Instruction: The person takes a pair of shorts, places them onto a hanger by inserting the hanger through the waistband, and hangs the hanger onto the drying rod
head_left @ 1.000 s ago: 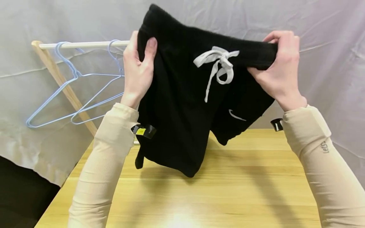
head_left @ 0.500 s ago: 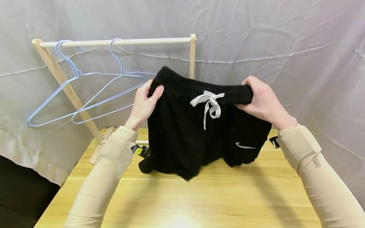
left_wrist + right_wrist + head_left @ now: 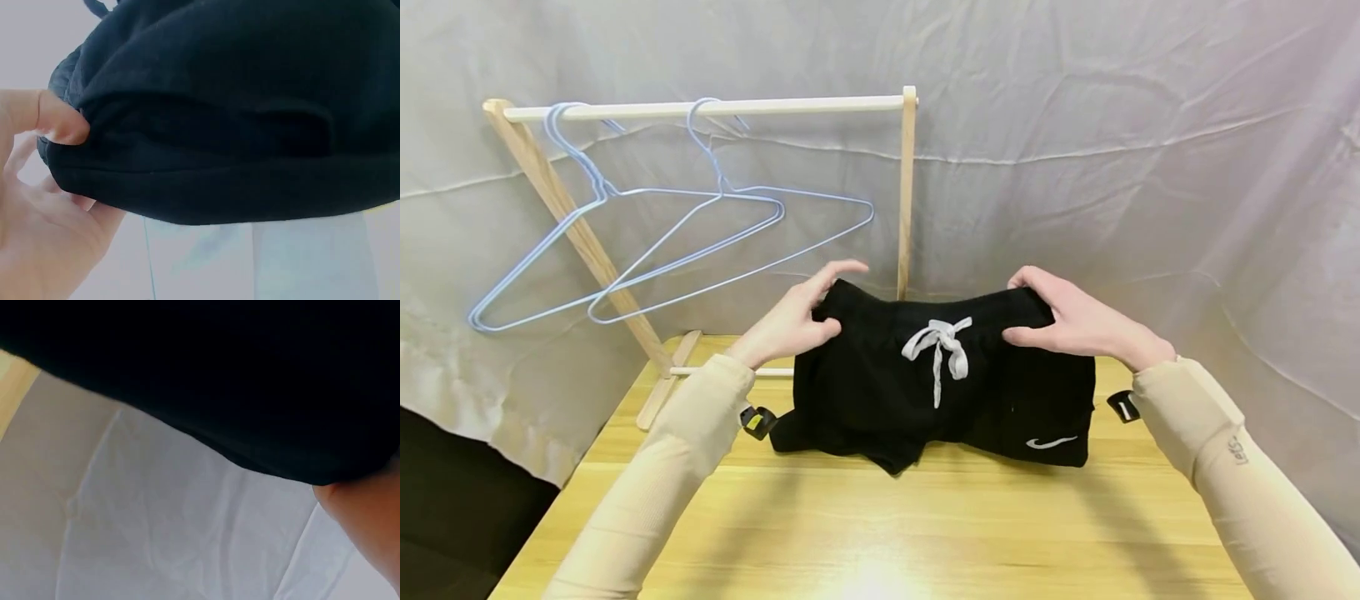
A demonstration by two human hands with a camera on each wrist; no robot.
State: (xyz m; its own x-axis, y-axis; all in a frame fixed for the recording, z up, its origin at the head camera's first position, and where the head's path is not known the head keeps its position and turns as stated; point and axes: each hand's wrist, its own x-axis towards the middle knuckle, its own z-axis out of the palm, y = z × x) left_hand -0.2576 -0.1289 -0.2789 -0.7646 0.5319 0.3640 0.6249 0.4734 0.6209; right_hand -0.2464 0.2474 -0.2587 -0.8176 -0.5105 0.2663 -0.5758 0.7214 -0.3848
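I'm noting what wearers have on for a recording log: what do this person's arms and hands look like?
The left sleeve and right sleeve are long and beige with broad cuffs; dark lettering marks the right one. Beside each cuff is a black device: the left device has a yellow patch. Left hand and right hand are ungloved.

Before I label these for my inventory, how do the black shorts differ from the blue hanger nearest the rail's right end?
Look: the black shorts are soft cloth with a white drawstring bow; the blue hanger is a thin, open frame.
Pose: the shorts sag in folds; the hanger hangs from the rail.
Contact: the left hand and right hand hold the shorts; neither touches the hanger.
Shared: both show against the gray backdrop.
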